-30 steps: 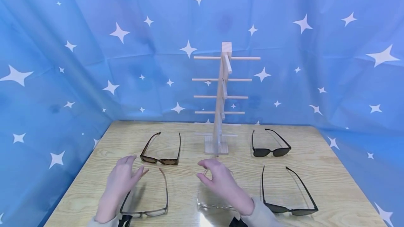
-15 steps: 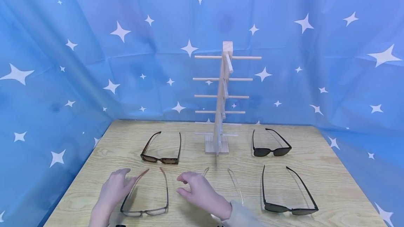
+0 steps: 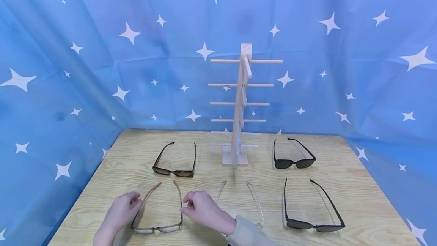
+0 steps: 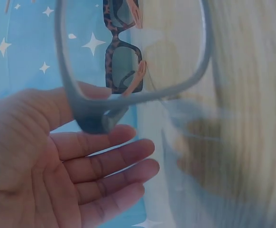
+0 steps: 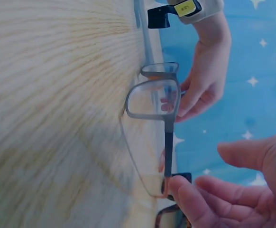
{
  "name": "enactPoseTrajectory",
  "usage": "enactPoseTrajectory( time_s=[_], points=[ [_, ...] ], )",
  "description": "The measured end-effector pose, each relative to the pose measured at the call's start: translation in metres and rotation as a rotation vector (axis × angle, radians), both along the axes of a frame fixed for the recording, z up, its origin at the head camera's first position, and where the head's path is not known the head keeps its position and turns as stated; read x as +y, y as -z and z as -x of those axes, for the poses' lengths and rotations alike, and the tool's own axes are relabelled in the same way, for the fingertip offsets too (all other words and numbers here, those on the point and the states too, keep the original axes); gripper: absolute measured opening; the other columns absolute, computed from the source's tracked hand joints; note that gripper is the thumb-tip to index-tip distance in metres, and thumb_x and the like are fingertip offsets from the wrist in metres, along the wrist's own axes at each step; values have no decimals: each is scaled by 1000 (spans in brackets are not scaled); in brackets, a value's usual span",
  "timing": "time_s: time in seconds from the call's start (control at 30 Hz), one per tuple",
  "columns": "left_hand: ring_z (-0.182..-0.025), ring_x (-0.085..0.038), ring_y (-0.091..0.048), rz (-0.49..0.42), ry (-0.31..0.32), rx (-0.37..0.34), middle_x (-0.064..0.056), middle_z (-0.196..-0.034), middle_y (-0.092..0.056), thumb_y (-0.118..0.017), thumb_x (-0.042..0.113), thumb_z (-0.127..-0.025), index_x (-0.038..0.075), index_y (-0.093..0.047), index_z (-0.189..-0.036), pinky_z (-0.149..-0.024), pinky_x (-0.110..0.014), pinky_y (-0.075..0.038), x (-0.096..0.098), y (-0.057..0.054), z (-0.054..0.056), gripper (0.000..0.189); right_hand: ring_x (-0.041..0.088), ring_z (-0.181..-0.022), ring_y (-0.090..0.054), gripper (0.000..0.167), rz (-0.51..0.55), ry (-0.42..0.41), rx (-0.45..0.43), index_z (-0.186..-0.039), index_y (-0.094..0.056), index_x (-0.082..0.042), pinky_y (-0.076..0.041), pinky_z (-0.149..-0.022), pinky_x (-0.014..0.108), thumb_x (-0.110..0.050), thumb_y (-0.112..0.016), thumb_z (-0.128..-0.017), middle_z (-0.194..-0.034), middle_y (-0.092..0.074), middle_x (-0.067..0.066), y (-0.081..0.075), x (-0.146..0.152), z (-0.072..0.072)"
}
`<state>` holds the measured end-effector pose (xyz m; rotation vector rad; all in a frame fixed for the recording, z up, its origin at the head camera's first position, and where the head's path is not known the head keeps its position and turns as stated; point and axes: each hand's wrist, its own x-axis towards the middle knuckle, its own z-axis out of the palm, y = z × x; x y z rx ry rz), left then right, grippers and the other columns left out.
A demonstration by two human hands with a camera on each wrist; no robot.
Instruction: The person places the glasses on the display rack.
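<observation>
Eyeglasses with a grey front and brownish temple tips (image 3: pixel 156 228) lie at the front left of the table, temples unfolded and pointing away. My left hand (image 3: pixel 120 210) is at their left temple; in the left wrist view that temple passes between the thumb and the loosely extended fingers (image 4: pixel 114 164), with no pinch visible. Beside the right temple is my right hand (image 3: pixel 206 210). Its fingertips (image 5: pixel 178 185) are close to that temple in the right wrist view, thumb apart; whether they touch it, I cannot tell. Clear-framed glasses (image 3: pixel 261 215) lie partly behind the right sleeve.
A wooden display stand (image 3: pixel 236 124) with several crossbars rises at the back middle. Tortoiseshell sunglasses (image 3: pixel 173 172) lie back left, black sunglasses (image 3: pixel 294 163) back right, and another dark pair (image 3: pixel 315 227) front right. A blue star-patterned curtain (image 3: pixel 164 67) surrounds the wooden table (image 3: pixel 355 185).
My right hand has moved left from above the clear-framed glasses to the grey eyeglasses' right temple. My left hand has lowered toward their left temple. The glasses lie where they were.
</observation>
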<state>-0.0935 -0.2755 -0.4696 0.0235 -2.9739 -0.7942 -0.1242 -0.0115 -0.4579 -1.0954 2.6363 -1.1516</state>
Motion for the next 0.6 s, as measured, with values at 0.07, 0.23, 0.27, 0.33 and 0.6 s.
enactPoseTrajectory(
  time_s=[0.07,0.23,0.27,0.33,0.6],
  points=[
    [-75,-24,-63,-24,0,11,-10,-81,-67,-65,5,-82,-10,-66,-95,-70,-39,-54,0,1,0,19,-6,-54,-46,16,12,18,-47,-89,-67,4,-41,-52,6,-10,-70,-82,-63,-60,-4,0,-3,0],
    [-66,-13,-58,-88,-13,9,-1,-74,-64,-66,2,-81,-5,-67,-89,-61,-26,-50,-1,7,1,11,-5,-49,-45,18,40,64,-148,-91,-66,6,-41,-48,8,-8,-70,-81,-61,-61,-2,4,-8,1],
    [-66,-12,-58,-105,-17,3,0,-73,-63,-66,2,-81,-4,-68,-89,-61,-25,-50,-2,9,1,10,-5,-47,-45,19,49,69,-169,-92,-65,7,-41,-47,9,-7,-69,-81,-61,-61,-1,5,-9,2],
    [-66,-10,-56,-138,-31,-18,0,-74,-63,-66,1,-82,-3,-68,-90,-60,-23,-49,-4,13,3,9,-4,-45,-43,22,69,75,-207,-96,-64,9,-41,-44,10,-6,-69,-81,-60,-60,-1,8,-10,3],
    [-69,-10,-57,-358,-139,-125,-5,-82,-65,-65,6,-85,-6,-66,-101,-58,-22,-49,-7,21,7,19,4,-45,-48,30,167,145,-403,-102,-59,14,-43,-43,16,-1,-69,-79,-58,-55,-3,13,-16,8]
  ],
)
